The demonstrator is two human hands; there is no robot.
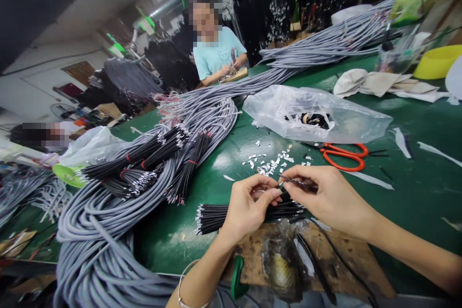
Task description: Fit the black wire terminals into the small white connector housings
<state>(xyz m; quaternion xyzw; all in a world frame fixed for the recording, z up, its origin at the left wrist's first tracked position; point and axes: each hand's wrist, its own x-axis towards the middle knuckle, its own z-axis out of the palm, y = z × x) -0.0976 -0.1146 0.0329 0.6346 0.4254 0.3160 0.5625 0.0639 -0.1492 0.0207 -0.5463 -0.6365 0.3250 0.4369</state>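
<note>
My left hand (252, 202) is closed in a pinch, its fingertips meeting those of my right hand over the table. Between them is the thin, light end of a short black cable (301, 184). The rest of this cable lies under the curled fingers of my right hand (321, 195), which is closed on it. Just below my hands lies a bundle of black cables (212, 216) with pale tips, partly hidden by my left hand. Small silvery scraps (270, 163) are scattered beyond my fingertips.
A wooden board (346, 260) at the front edge carries a plastic-wrapped object (283, 269) and a green clamp (238, 276). Orange-handled scissors (344, 154) and a plastic bag (346, 115) lie beyond. Grey cable coils (97, 250) fill the left. A co-worker (220, 53) sits opposite.
</note>
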